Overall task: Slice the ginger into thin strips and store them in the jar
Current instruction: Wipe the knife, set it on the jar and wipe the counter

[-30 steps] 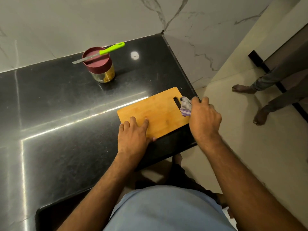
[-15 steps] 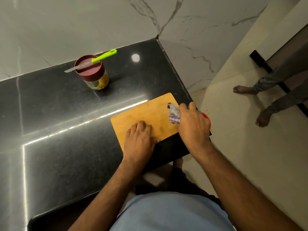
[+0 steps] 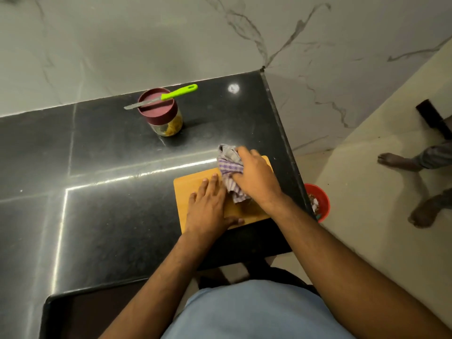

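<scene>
A wooden cutting board (image 3: 189,185) lies near the right end of the black counter (image 3: 110,216). My left hand (image 3: 208,209) presses flat on the board with straight fingers. My right hand (image 3: 254,177) grips a checked cloth (image 3: 231,171) bunched on the board's far part. A glass jar (image 3: 162,113) with a maroon lid stands farther back, with yellowish strips inside. A green-handled knife (image 3: 168,95) rests across the lid. No loose ginger shows on the board.
A red bin (image 3: 322,196) with scraps stands on the floor just past the counter's right edge. Another person's bare feet (image 3: 401,162) are on the floor at far right. A marble wall rises behind the counter.
My right hand has carried the cloth from the board's right edge toward its far middle. My left hand stays flat on the board. The camera has shifted.
</scene>
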